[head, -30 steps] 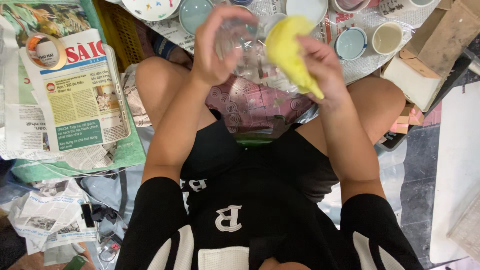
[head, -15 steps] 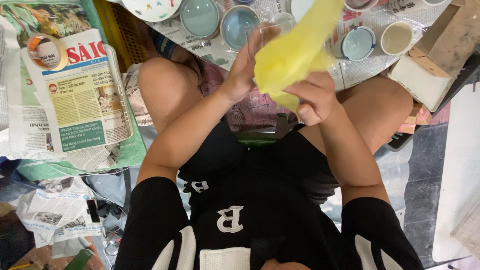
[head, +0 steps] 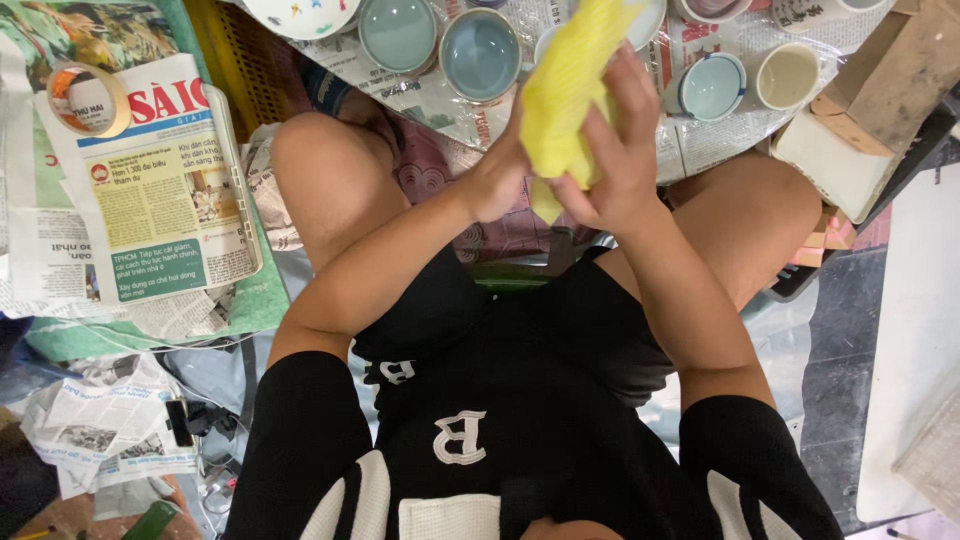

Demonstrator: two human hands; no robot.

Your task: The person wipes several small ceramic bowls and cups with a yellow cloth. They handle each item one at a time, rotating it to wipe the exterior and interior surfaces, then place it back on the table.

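Right hand (head: pixel 618 170) gripped one yellow cloth (head: pixel 567 90) from its right side, fingers curled over it; the left hand (head: pixel 497 180) pressed against the cloth's left edge, its grasp hidden. Beyond the cloth sat two blue-glazed bowls (head: pixel 480 52), and right of it two small cups (head: pixel 712 85). Far left of the cloth lay one tape roll (head: pixel 88 98) on a newspaper (head: pixel 160 200).

Yellow cloth (head: pixel 566 95) hides whatever both hands clutch; its top cut by frame edge. White plate (head: pixel 300 14) cropped too.
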